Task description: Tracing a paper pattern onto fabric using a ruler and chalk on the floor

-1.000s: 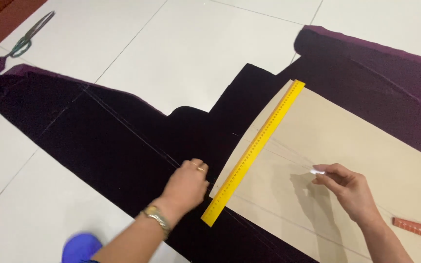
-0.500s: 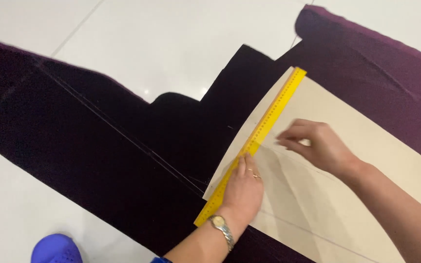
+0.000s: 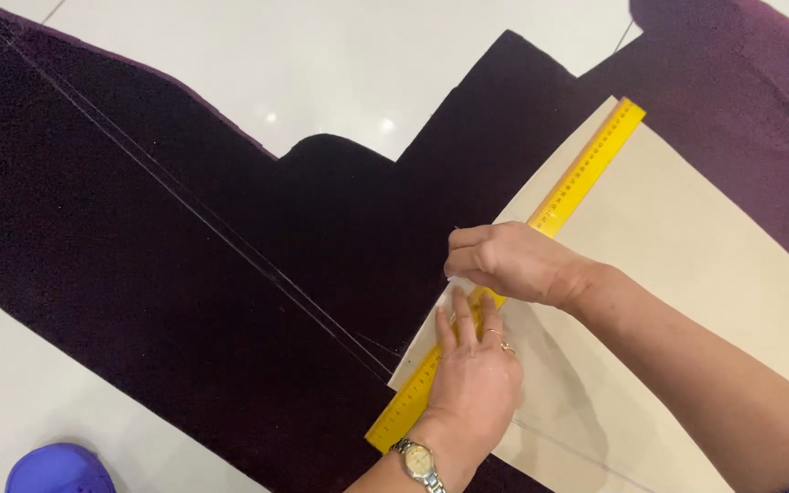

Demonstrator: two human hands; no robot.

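Note:
A long yellow ruler [image 3: 586, 169] lies along the left edge of a beige paper pattern [image 3: 687, 274], which rests on dark purple fabric [image 3: 184, 274]. My left hand [image 3: 472, 379], with rings and a wristwatch [image 3: 415, 459], presses flat on the ruler's lower part, fingers stretched out. My right hand [image 3: 513, 265] sits just above it at the ruler's edge. Its fingers are curled around a small white chalk piece that is almost wholly hidden. The two hands nearly touch.
The fabric is spread over a white tiled floor [image 3: 321, 64] and carries two thin chalk lines [image 3: 230, 242] running diagonally toward the pattern's lower corner. A blue shoe [image 3: 57, 470] shows at the bottom left.
My right hand has moved from the paper's middle over to the ruler's edge above my left hand. The left hand slid onto the ruler. The view has moved closer.

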